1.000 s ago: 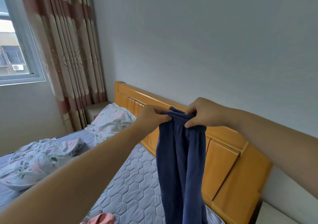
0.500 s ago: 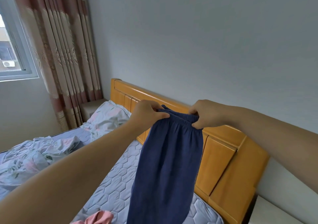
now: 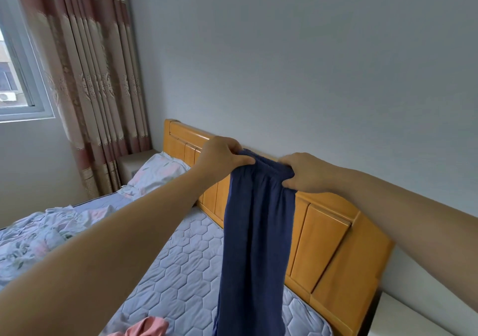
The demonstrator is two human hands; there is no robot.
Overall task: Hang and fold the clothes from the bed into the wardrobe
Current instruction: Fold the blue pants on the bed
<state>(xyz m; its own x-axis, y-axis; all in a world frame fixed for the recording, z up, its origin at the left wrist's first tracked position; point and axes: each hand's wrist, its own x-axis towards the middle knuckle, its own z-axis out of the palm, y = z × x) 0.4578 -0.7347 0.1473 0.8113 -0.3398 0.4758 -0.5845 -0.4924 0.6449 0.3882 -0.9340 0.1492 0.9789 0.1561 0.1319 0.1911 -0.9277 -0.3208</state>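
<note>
Dark blue trousers hang in the air above the bed, their elastic waistband stretched between my two hands. My left hand pinches the waistband's left end. My right hand grips its right end. The legs drop straight down and leave the frame at the bottom. A pink garment lies on the mattress at the lower edge, partly cut off.
A wooden headboard runs along the grey wall behind the trousers. A floral pillow and a crumpled floral duvet lie at the left. Curtains and a window fill the far left. A white nightstand stands at the lower right.
My hands have drawn apart, spreading the bunched waistband wider. The hanging fabric swung left and then back to hang straight.
</note>
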